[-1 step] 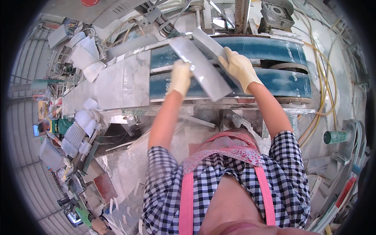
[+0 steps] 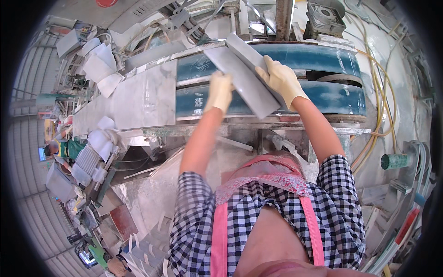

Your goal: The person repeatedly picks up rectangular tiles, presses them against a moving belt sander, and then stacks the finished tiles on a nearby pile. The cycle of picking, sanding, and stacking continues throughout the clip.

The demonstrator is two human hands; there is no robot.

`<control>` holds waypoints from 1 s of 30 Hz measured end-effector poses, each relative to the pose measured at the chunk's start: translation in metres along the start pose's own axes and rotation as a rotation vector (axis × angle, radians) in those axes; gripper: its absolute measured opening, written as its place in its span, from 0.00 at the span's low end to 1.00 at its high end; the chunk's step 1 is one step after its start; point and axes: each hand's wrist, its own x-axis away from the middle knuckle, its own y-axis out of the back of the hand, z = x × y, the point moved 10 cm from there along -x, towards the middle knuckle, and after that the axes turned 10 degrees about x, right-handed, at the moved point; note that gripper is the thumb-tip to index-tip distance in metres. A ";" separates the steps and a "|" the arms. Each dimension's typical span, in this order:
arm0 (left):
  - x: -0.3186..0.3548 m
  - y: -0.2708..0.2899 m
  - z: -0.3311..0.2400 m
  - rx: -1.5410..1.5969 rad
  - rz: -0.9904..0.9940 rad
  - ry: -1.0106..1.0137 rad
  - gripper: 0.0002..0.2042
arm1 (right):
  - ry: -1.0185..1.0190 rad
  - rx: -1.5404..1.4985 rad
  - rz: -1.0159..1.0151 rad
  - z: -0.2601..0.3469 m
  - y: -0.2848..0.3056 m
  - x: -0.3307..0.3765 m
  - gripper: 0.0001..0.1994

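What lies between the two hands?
Head view: a long grey panel, with a second grey panel alongside, between the left hand and right hand.

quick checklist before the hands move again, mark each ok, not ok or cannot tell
1. Cream gloves on both hands: ok.
2. Right hand on the right grey strip: ok, at its right edge.
3. Left hand gripping the left grey strip: cannot tell; the fingers are at its left edge, but their grip is unclear.
4. Upper ends of the strips level: not ok, the right one reaches farther up the picture.
5. Blue belts stopped: cannot tell from a still picture.
6. Yellow hoses away from both hands: ok, they are off to the right.
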 end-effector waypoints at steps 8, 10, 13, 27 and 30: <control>0.001 -0.024 0.008 0.600 0.119 0.179 0.17 | 0.064 0.034 0.018 0.002 0.005 0.003 0.37; -0.019 0.038 0.017 -0.198 -0.089 -0.048 0.17 | 0.028 0.064 0.038 0.000 0.002 0.004 0.35; -0.021 0.133 0.095 -0.723 -0.280 0.163 0.18 | 0.003 0.075 0.050 0.000 0.002 0.004 0.32; -0.047 0.194 0.230 -0.857 0.122 0.609 0.46 | -0.011 0.071 0.046 -0.002 0.011 0.012 0.35; -0.052 0.207 0.195 -0.803 0.053 0.443 0.28 | -0.015 0.057 0.036 -0.006 0.012 0.014 0.30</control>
